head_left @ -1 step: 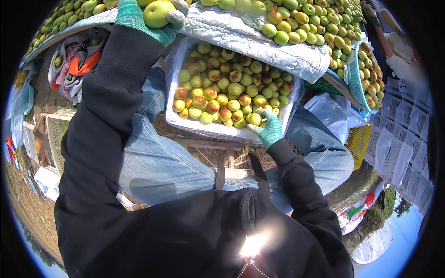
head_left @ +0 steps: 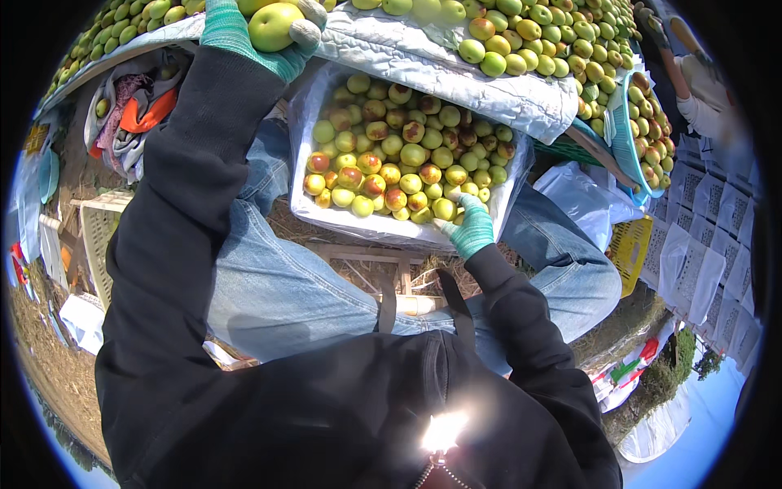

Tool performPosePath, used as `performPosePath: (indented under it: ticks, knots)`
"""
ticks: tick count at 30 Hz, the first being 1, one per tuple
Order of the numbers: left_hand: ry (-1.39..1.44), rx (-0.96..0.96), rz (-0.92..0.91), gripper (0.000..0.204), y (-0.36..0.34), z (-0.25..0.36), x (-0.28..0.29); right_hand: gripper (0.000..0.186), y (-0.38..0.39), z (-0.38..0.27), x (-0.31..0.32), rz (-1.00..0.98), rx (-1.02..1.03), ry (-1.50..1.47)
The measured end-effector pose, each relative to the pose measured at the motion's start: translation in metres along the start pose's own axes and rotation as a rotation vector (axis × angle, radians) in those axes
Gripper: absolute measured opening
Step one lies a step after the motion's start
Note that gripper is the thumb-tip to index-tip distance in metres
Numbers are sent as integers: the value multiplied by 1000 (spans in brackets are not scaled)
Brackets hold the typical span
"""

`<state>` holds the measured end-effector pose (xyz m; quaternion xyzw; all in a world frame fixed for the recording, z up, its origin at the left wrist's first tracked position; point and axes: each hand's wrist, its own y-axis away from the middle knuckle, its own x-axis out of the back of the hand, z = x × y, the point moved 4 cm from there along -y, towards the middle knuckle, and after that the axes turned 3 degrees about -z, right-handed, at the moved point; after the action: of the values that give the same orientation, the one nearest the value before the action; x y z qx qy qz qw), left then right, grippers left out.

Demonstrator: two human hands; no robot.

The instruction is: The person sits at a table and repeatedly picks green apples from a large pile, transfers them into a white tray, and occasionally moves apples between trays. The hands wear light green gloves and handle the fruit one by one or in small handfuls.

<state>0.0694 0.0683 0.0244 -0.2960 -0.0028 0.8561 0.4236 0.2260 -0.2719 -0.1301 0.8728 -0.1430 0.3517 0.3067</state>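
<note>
Both my hands wear green knitted gloves with greyish fingertips. At the top left, my left hand (head_left: pixel 265 37) is closed around a large green jujube (head_left: pixel 274 27); part of another fruit shows behind it, cut off by the frame's edge. My right hand (head_left: pixel 470 228) is at the near right edge of a white plastic-lined box (head_left: pixel 322 210) full of green and reddish-brown jujubes (head_left: pixel 395 151). Its thumb and forefinger are on either side of a yellow-green jujube (head_left: pixel 444 209) lying among the others. The box sits between my knees.
A heap of green jujubes (head_left: pixel 529 37) lies beyond a pale quilted cloth (head_left: pixel 456 69). At right are a blue basket of jujubes (head_left: pixel 623 130), a plastic bag (head_left: pixel 582 200) and a yellow crate (head_left: pixel 629 253). A beige crate (head_left: pixel 99 244) stands at left. Another person's arm (head_left: pixel 676 73) shows at upper right.
Both hands have shifted very slightly to the left. The left hand still holds the large green jujube, and the right stays at the box's near edge.
</note>
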Motion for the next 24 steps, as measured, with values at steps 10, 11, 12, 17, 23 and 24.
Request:
performPosePath:
  ticks: [10,11,12,17,23,24]
  knots:
    - [286,277,111,30,28,-10,6,65,4,35,-9,-65,-34,-31]
    - [191,264,132,31,33,-12,6,67,5,36,-1,-43,16,13]
    - [304,337,185,30,41,-18,4,69,7,38,6,-7,23,52]
    - [692,870,479,40,94,-49,-27,62,11,56,10,12,-311,-979]
    - [884,1025,639,42,188,-70,-102,52,3,44,-1,11,-86,-759]
    - [946,1014,603,43,197,-74,-117,49,1,42,-3,21,-76,-659]
